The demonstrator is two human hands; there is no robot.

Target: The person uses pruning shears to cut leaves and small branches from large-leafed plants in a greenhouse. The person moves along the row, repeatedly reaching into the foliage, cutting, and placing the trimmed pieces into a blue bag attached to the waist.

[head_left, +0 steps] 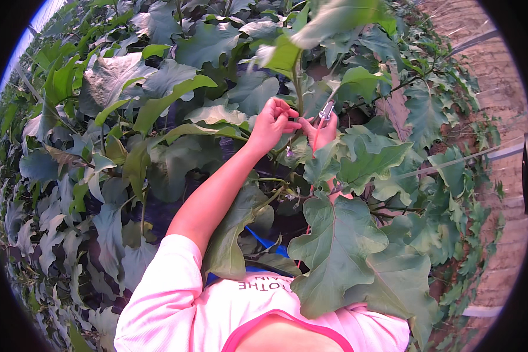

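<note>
My left hand [271, 124] is beside an upright green stem [299, 88] of a leafy plant. Its fingers are curled in, their tips close to the fingertips of the other hand; whatever they pinch is too small to make out. Just right of the stem, my right hand [324, 135] is closed around a small silver metal tool [327, 110], whose exact kind I cannot tell. A thin red cord [317, 138] runs down from beside this tool. Leaves cover most of my right forearm. A small purple flower [289, 152] hangs below the hands.
Broad lobed leaves [340, 246] rise close in front of my chest and over my right arm. Dense foliage [111, 193] fills the left side. At the right, a bare soil path [475, 193] runs past the row, with a taut pale line [446, 167] reaching across it.
</note>
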